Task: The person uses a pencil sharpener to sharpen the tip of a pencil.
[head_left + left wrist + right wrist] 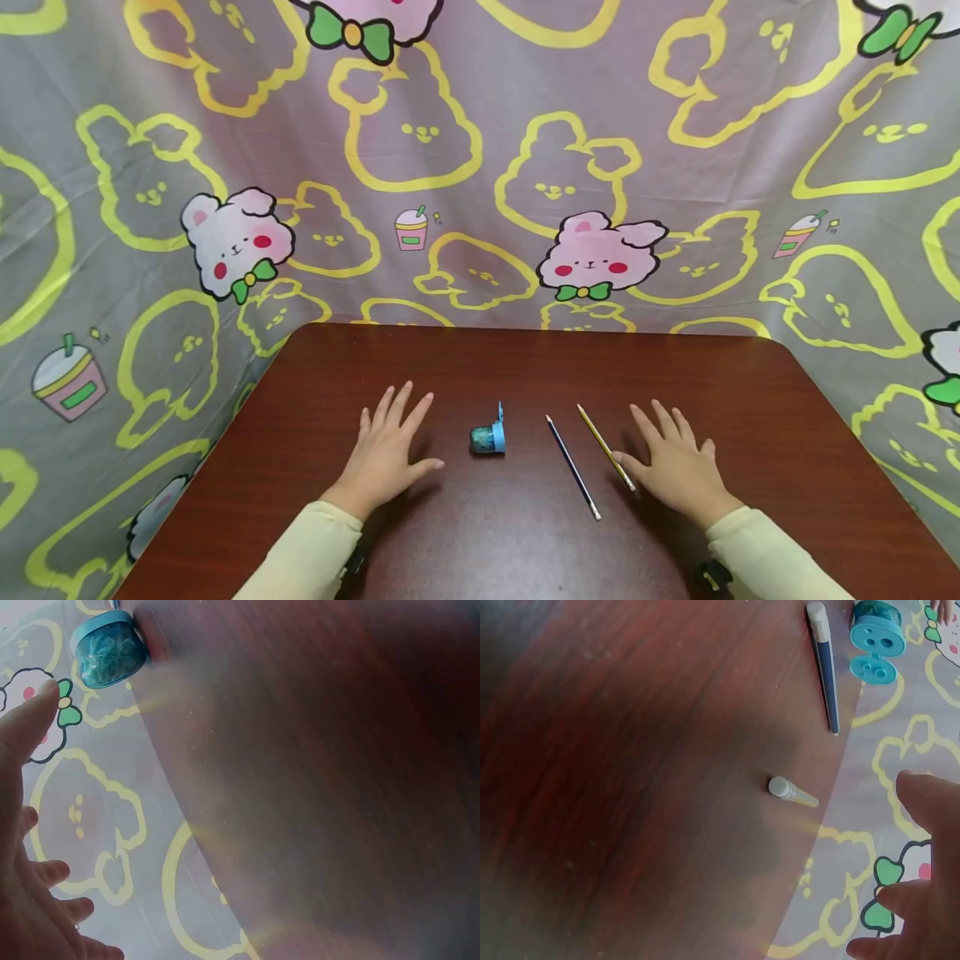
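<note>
My left hand is spread over the left part of the table, fingers straight and nothing in it. To its right lies a small blue pencil sharpener with a see-through body; its lid stands flipped up, and two round holes show in the right wrist view. A dark blue pencil and a yellow pencil lie side by side near the middle, white eraser ends toward me. My right hand, also spread and holding nothing, is just right of the yellow pencil, its thumb close beside that pencil's lower half.
The dark red-brown wooden table has rounded far corners. A grey curtain printed with yellow outlines and rabbit faces hangs behind it and along both sides. Pale sleeves cover both forearms, with a dark strap at each wrist.
</note>
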`<state>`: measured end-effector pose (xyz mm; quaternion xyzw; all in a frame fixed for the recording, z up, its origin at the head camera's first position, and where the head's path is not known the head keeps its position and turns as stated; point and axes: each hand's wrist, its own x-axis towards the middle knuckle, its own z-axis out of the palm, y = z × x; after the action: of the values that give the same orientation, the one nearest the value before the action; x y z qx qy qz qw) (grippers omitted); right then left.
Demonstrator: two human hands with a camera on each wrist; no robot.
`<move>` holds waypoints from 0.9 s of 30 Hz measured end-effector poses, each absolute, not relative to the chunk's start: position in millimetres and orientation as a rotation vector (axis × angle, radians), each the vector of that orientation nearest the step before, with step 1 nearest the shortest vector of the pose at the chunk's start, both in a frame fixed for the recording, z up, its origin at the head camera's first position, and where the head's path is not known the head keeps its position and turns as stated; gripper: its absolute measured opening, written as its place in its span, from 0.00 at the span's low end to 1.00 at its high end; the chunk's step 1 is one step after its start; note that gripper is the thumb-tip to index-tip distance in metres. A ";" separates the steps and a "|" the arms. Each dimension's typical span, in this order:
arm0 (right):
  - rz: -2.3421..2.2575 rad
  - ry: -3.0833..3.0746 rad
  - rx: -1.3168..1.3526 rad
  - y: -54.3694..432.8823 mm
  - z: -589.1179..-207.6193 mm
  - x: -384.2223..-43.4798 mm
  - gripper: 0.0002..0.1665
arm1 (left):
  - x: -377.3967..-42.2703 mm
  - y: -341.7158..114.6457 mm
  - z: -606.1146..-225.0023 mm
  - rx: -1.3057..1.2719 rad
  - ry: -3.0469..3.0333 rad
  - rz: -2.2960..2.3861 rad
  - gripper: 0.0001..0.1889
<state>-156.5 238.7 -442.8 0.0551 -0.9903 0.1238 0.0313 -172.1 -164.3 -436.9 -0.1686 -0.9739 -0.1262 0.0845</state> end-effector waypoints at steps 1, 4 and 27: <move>0.378 -3.049 0.172 238.2 -443.3 -156.5 0.49 | -172.7 -164.2 -437.2 -0.516 -2.895 -0.374 0.52; 0.381 -3.033 0.186 236.6 -444.5 -157.0 0.50 | -174.3 -164.1 -437.2 -0.554 -2.867 -0.372 0.51; 0.567 -2.996 0.212 227.9 -448.5 -154.4 0.49 | -179.3 -151.7 -432.2 -0.837 -2.713 -0.326 0.40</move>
<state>-154.4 227.9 -448.5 0.0692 -0.9793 0.1855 0.0427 -179.3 -151.7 -432.2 -0.2898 -0.9398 -0.1131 0.1415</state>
